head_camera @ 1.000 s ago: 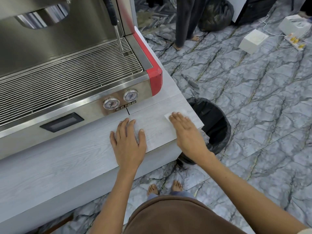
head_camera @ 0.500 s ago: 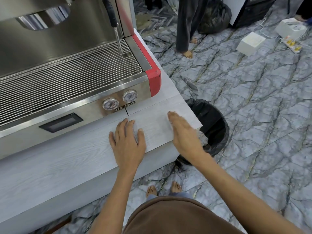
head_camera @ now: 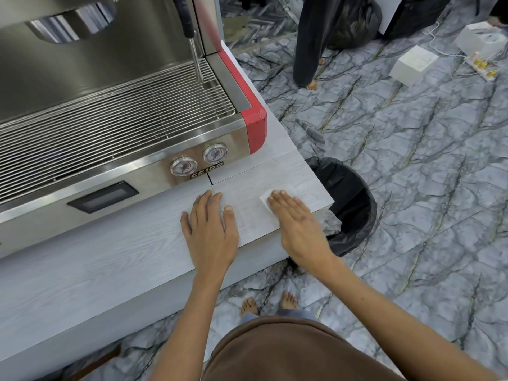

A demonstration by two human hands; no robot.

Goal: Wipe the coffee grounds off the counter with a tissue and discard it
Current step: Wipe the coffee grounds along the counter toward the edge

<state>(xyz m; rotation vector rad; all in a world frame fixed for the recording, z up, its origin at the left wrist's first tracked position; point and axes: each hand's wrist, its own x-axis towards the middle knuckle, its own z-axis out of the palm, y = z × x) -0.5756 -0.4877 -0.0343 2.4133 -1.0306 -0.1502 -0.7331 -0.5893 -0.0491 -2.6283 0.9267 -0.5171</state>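
My right hand [head_camera: 295, 225] lies flat on a white tissue [head_camera: 264, 198] and presses it onto the pale wood-grain counter [head_camera: 96, 270] near its right front corner. Only the tissue's far and left edges show past my fingertips. My left hand [head_camera: 210, 229] rests flat on the counter to the left, fingers spread, holding nothing. No coffee grounds are visible on the surface. A bin [head_camera: 349, 199] with a black liner stands on the floor just off the counter's right end, below my right hand.
A steel espresso machine [head_camera: 115, 127] with a red corner and two gauges fills the counter behind my hands. Another person's legs [head_camera: 308, 45] stand on the marble floor beyond. White boxes [head_camera: 413, 64] and a power strip [head_camera: 483, 66] lie at far right.
My right hand slid toward the counter's right edge, covering the tissue, and has come back left and forward with the tissue's edge showing again. My left hand has stayed in place.
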